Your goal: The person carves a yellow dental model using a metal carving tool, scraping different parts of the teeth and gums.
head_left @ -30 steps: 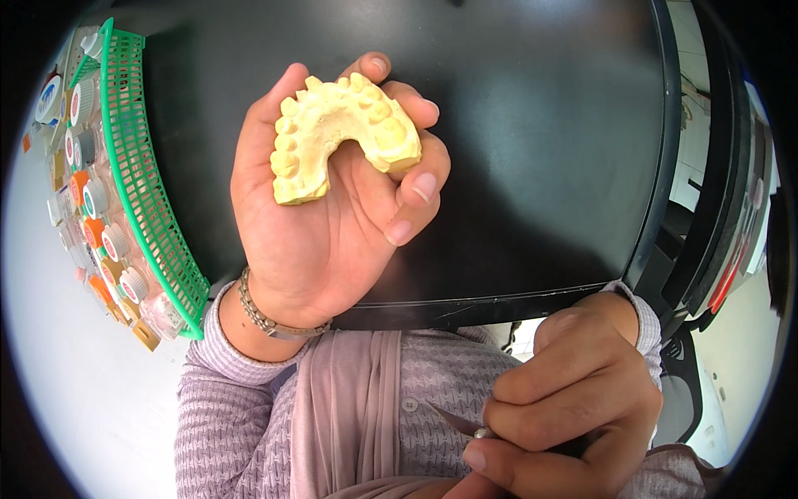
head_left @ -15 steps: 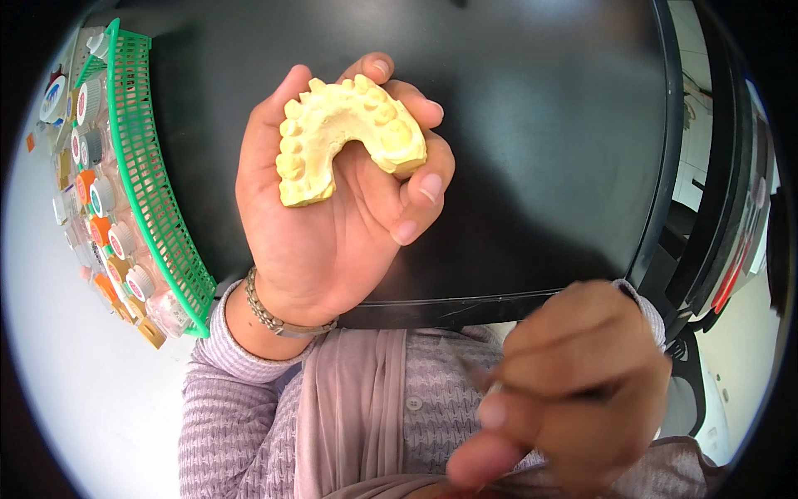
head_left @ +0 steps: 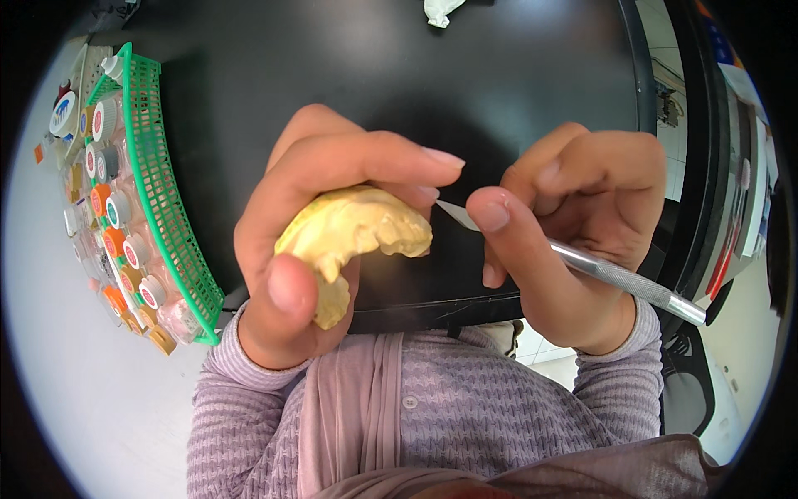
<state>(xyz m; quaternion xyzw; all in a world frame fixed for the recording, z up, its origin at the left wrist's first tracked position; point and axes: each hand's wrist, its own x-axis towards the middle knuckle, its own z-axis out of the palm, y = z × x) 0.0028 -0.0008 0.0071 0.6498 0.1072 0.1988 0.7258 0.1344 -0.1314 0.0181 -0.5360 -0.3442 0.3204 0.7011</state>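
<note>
Though well apart before, knife (head_left: 613,275) now near tilted yellow cast (head_left: 353,224).

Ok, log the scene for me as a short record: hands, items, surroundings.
Left hand: grips yellow dental cast, tilted
Right hand: holds knife with metal handle
Blade: points toward left fingertips; contact unclear
Surface: black table
Left side: green basket holding capped bottles
Top of picture: whitish object, partly cut off

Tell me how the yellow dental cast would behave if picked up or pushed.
The yellow dental cast is likely stiff: its arch shows no sag in the left hand. Its jagged projections might chip. The open, curved outline probably resists rolling.
</note>
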